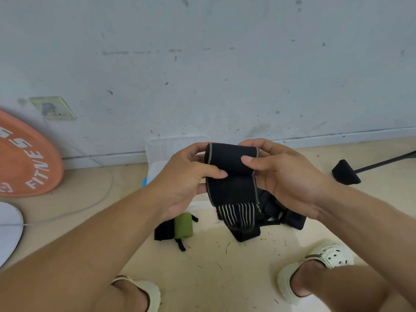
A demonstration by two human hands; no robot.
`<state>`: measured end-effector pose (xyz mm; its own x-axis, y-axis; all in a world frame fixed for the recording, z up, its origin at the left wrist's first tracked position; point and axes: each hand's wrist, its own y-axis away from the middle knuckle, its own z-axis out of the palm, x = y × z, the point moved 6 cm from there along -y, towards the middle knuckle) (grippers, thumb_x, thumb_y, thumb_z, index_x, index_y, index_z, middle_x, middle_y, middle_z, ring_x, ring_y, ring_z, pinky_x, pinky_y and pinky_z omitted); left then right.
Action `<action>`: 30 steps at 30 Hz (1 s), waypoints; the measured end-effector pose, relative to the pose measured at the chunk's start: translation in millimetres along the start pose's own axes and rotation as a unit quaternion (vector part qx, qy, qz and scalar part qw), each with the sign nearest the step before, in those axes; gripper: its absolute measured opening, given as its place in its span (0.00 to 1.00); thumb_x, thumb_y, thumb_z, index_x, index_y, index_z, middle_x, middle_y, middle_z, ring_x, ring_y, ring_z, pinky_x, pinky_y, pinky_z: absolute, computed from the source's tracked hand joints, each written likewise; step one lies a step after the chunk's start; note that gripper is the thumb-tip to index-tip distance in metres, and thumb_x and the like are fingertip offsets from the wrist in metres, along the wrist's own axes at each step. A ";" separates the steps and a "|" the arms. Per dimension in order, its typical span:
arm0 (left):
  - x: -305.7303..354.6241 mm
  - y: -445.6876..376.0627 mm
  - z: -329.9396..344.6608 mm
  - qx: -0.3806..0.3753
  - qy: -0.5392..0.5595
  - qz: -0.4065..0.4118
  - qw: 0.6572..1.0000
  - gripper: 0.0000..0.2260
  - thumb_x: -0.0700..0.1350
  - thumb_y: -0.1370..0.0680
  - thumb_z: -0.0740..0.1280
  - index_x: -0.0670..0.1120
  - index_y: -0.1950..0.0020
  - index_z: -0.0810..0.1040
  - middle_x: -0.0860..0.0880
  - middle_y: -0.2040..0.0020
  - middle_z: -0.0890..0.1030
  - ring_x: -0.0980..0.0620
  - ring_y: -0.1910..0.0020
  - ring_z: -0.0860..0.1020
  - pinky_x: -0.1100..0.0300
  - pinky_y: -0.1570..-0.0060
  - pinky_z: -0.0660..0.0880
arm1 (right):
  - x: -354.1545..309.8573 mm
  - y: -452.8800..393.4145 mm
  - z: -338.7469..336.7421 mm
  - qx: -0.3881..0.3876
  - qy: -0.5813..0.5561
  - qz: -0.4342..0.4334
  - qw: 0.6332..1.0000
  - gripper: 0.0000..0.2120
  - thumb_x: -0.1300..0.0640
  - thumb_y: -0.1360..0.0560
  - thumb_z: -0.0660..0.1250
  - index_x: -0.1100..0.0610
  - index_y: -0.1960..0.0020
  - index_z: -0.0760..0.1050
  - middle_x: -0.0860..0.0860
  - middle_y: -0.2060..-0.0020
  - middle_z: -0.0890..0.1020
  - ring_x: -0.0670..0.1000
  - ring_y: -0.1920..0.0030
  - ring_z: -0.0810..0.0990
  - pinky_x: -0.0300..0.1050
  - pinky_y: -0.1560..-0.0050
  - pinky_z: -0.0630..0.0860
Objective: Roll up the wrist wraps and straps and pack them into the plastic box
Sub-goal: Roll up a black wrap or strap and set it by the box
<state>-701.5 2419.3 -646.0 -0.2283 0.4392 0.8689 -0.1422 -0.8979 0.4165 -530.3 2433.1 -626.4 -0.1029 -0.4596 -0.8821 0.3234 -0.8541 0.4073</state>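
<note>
Right now your left hand [180, 176] and right hand [281, 174] both pinch the black wrist wrap [231, 174] in the air above the floor [225, 278], thumbs on its near face, fingers curled behind. Its rolled end runs left to right at the top; the loose tail hangs toward you, striped end lowest. Behind it sits the plastic box [157, 167] against the wall [202, 64]. Open floor lies near you between your sandals. An orange plate [24, 158] at far left reads "FITNES"; the wrap's small label is unreadable.

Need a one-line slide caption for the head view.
Both hands roll a black wrist wrap above the plastic box.
</note>
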 end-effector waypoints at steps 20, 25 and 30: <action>4.7 2.8 -0.3 0.021 0.028 0.012 0.999 0.18 0.32 0.24 0.73 0.46 0.37 0.80 0.44 0.42 0.84 0.46 0.48 0.86 0.54 0.52 0.84 | -1.3 -2.0 -3.3 0.011 0.040 -0.023 0.999 0.23 0.62 0.23 0.73 0.51 0.30 0.75 0.50 0.39 0.84 0.52 0.44 0.87 0.47 0.45 0.83; 6.4 3.5 -2.3 0.025 -0.018 0.052 0.998 0.23 0.26 0.27 0.73 0.49 0.38 0.82 0.47 0.38 0.83 0.46 0.43 0.85 0.49 0.45 0.84 | 5.9 -0.7 2.7 -0.030 0.039 0.032 0.998 0.13 0.54 0.19 0.69 0.54 0.36 0.81 0.54 0.42 0.86 0.52 0.49 0.87 0.42 0.55 0.82; 6.8 4.0 -2.4 0.029 -0.035 0.064 0.997 0.26 0.25 0.29 0.73 0.49 0.38 0.81 0.46 0.38 0.82 0.44 0.45 0.86 0.47 0.46 0.84 | 7.8 -2.2 -0.3 -0.018 0.017 0.040 0.999 0.14 0.57 0.20 0.70 0.54 0.35 0.79 0.54 0.45 0.86 0.52 0.51 0.87 0.44 0.54 0.83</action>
<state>-705.9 2418.8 -639.1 -0.1729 0.3203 0.9314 -0.0595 -0.9473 0.3147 -531.5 2431.4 -634.2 -0.0434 -0.5169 -0.8550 0.3637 -0.8052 0.4683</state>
